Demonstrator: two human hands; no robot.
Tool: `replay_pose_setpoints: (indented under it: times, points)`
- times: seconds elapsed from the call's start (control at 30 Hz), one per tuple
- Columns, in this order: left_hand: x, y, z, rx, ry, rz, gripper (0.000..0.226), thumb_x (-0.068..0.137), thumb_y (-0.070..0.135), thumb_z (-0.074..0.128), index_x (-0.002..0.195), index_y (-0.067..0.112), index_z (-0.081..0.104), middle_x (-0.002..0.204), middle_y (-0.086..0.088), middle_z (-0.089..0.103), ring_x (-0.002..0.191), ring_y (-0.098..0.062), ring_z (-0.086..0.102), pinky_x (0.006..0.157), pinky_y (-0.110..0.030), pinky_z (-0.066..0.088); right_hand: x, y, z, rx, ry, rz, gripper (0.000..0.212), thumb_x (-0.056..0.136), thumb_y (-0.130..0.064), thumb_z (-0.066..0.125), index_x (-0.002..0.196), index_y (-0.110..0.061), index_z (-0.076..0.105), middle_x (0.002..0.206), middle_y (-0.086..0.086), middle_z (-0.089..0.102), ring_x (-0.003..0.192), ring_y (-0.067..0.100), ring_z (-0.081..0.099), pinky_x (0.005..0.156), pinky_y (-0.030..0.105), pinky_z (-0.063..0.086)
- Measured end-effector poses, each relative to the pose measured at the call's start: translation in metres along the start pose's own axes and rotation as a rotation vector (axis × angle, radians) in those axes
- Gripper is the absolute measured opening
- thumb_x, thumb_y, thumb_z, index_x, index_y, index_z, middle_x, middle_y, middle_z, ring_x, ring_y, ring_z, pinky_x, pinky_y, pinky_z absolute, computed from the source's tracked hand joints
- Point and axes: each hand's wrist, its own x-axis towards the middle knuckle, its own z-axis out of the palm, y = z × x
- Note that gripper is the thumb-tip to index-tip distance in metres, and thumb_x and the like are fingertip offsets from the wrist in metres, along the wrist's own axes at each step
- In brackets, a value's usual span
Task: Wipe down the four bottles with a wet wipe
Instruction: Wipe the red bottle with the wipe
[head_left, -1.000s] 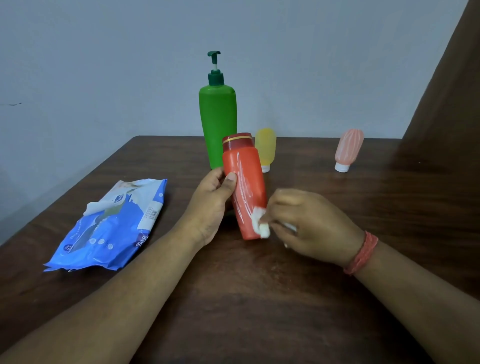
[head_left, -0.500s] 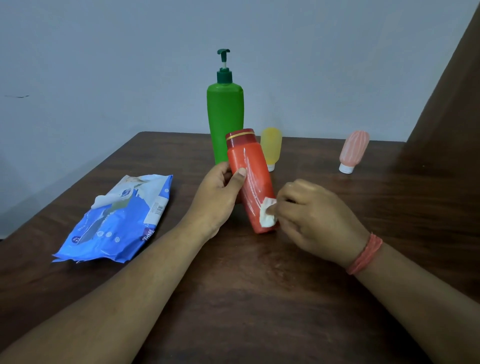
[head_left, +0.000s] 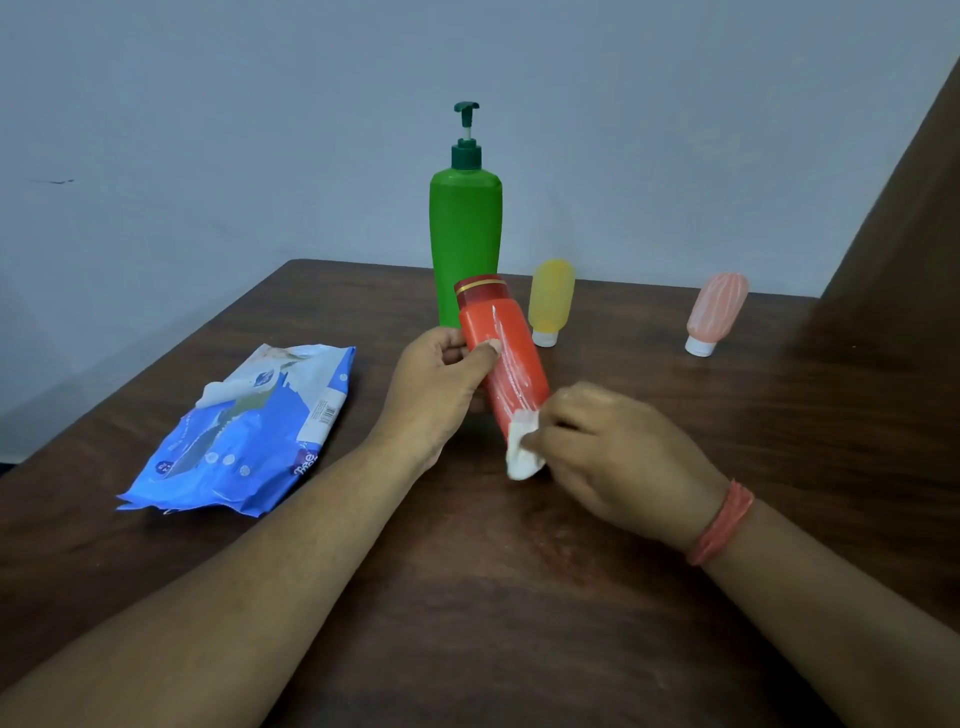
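Observation:
My left hand (head_left: 436, 387) grips a red-orange bottle (head_left: 511, 364) by its upper part, with the dark red cap tilted away from me. My right hand (head_left: 618, 457) pinches a crumpled white wet wipe (head_left: 522, 452) against the bottle's lower end. A tall green pump bottle (head_left: 466, 244) stands upright just behind. To its right a small yellow bottle (head_left: 551, 299) stands on its white cap. Farther right a small pink ribbed bottle (head_left: 716, 312) also stands on its white cap.
A blue pack of wet wipes (head_left: 249, 431) lies on the dark wooden table (head_left: 519, 597) to the left, its flap open. A pale wall runs behind the table. A brown panel rises at the right edge.
The wipe has slid down along the red-orange bottle toward its lower end. My left hand keeps the same hold on the bottle.

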Motion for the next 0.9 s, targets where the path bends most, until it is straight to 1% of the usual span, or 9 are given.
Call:
replay_pose_setpoints:
  times: [0.07, 0.1, 0.2, 0.27, 0.4, 0.53, 0.67, 0.8, 0.9]
  points:
    - [0.000, 0.000, 0.000, 0.004, 0.018, 0.001, 0.018, 0.096, 0.023, 0.067, 0.112, 0.014, 0.065, 0.105, -0.004, 0.075, 0.090, -0.017, 0.076, 0.081, -0.047, 0.063, 0.003, -0.005, 0.001, -0.015, -0.055, -0.057, 0.025, 0.093, -0.023, 0.052, 0.102, -0.015, 0.074, 0.097, 0.003, 0.063, 0.086, 0.023, 0.059, 0.068, 0.035, 0.053]
    - [0.000, 0.000, -0.001, -0.001, 0.023, -0.003, 0.019, 0.096, 0.023, 0.067, 0.112, 0.014, 0.065, 0.105, -0.004, 0.075, 0.090, -0.017, 0.076, 0.080, -0.047, 0.063, 0.003, -0.003, 0.001, -0.017, -0.056, -0.046, 0.026, 0.094, -0.024, 0.051, 0.103, -0.016, 0.074, 0.098, 0.003, 0.063, 0.086, 0.023, 0.059, 0.068, 0.035, 0.053]
    - [0.000, 0.001, -0.004, -0.017, 0.026, -0.027, 0.021, 0.095, 0.023, 0.068, 0.114, 0.015, 0.064, 0.108, -0.004, 0.074, 0.092, -0.016, 0.076, 0.081, -0.045, 0.063, -0.002, 0.012, 0.000, 0.036, 0.016, 0.090, 0.021, 0.094, -0.023, 0.051, 0.099, -0.014, 0.069, 0.098, 0.004, 0.062, 0.086, 0.024, 0.059, 0.067, 0.039, 0.054]
    - [0.001, 0.001, -0.003, -0.020, 0.017, -0.035, 0.020, 0.095, 0.023, 0.067, 0.114, 0.016, 0.063, 0.108, -0.004, 0.073, 0.092, -0.015, 0.076, 0.080, -0.043, 0.063, -0.004, 0.014, -0.001, 0.040, 0.040, 0.131, 0.022, 0.094, -0.022, 0.049, 0.094, -0.012, 0.068, 0.097, 0.004, 0.062, 0.086, 0.025, 0.060, 0.066, 0.042, 0.054]
    - [0.000, 0.001, -0.002, 0.000, 0.013, -0.012, 0.019, 0.096, 0.023, 0.066, 0.113, 0.016, 0.064, 0.106, -0.003, 0.074, 0.090, -0.013, 0.076, 0.077, -0.038, 0.063, 0.001, 0.002, 0.002, -0.008, -0.002, 0.002, 0.021, 0.094, -0.022, 0.054, 0.103, -0.014, 0.071, 0.099, 0.004, 0.065, 0.087, 0.025, 0.060, 0.071, 0.036, 0.052]
    - [-0.002, 0.003, -0.003, -0.001, -0.029, 0.003, 0.019, 0.097, 0.023, 0.065, 0.115, 0.018, 0.064, 0.108, -0.002, 0.074, 0.093, -0.013, 0.075, 0.079, -0.038, 0.063, 0.003, 0.013, 0.001, 0.027, 0.069, 0.175, 0.017, 0.094, -0.018, 0.058, 0.104, -0.012, 0.071, 0.102, 0.006, 0.066, 0.090, 0.026, 0.061, 0.070, 0.044, 0.056]
    - [-0.004, 0.004, -0.002, 0.017, -0.063, 0.026, 0.022, 0.097, 0.025, 0.064, 0.118, 0.018, 0.064, 0.110, 0.000, 0.073, 0.095, -0.011, 0.075, 0.082, -0.038, 0.062, -0.002, 0.010, 0.001, 0.066, 0.029, 0.058, 0.022, 0.097, -0.024, 0.054, 0.104, -0.015, 0.072, 0.102, 0.002, 0.066, 0.093, 0.020, 0.059, 0.074, 0.034, 0.051]
    - [-0.005, 0.004, -0.001, 0.015, -0.072, 0.040, 0.025, 0.097, 0.024, 0.064, 0.121, 0.017, 0.063, 0.112, -0.001, 0.073, 0.096, -0.012, 0.074, 0.079, -0.035, 0.063, 0.001, 0.015, -0.001, 0.010, 0.133, 0.212, 0.019, 0.095, -0.021, 0.057, 0.101, -0.013, 0.073, 0.097, 0.004, 0.066, 0.090, 0.026, 0.059, 0.074, 0.041, 0.052]
    - [-0.005, 0.003, -0.001, 0.025, -0.074, 0.049, 0.023, 0.098, 0.024, 0.063, 0.119, 0.016, 0.064, 0.110, -0.002, 0.074, 0.096, -0.014, 0.074, 0.082, -0.041, 0.062, 0.000, 0.006, 0.001, 0.029, 0.058, 0.052, 0.025, 0.097, -0.027, 0.054, 0.106, -0.014, 0.074, 0.099, 0.003, 0.066, 0.093, 0.022, 0.058, 0.076, 0.036, 0.049]
